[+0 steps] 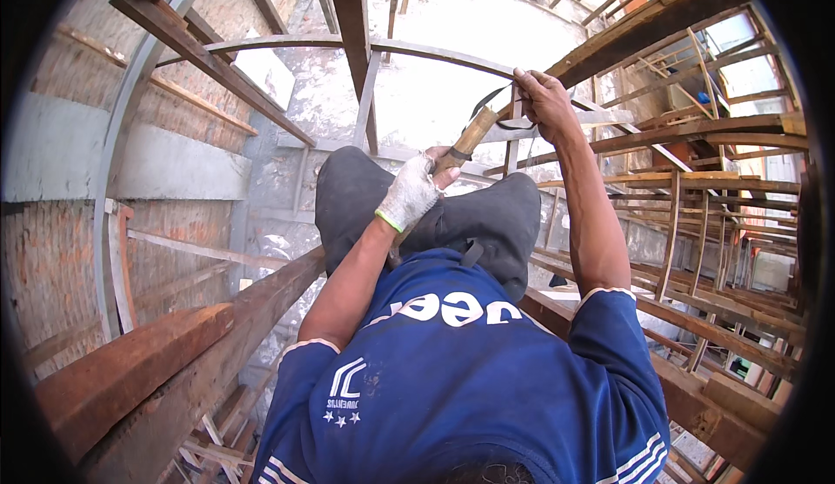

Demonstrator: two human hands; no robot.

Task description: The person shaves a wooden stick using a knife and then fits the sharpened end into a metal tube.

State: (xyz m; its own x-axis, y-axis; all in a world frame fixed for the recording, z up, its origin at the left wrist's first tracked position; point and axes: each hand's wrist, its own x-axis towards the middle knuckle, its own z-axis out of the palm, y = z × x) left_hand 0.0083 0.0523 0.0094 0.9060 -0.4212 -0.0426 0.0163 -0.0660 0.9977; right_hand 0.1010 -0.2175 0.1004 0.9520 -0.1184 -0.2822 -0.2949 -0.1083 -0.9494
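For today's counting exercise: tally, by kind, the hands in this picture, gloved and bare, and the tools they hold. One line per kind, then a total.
Gloved hands: 1, the left hand, in a white work glove
Bare hands: 1, the right hand
Wooden-handled tools: 1, the tool, gripped by the left hand
Total: 3

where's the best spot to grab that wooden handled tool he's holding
Grip the wooden handle on the bare stretch above the gloved left hand, coming from the person's left side. The handle is a straight round shaft tilted up to the right; its lower end is already wrapped by the glove, and the bare right hand crowds the top, where dark curved metal sits.
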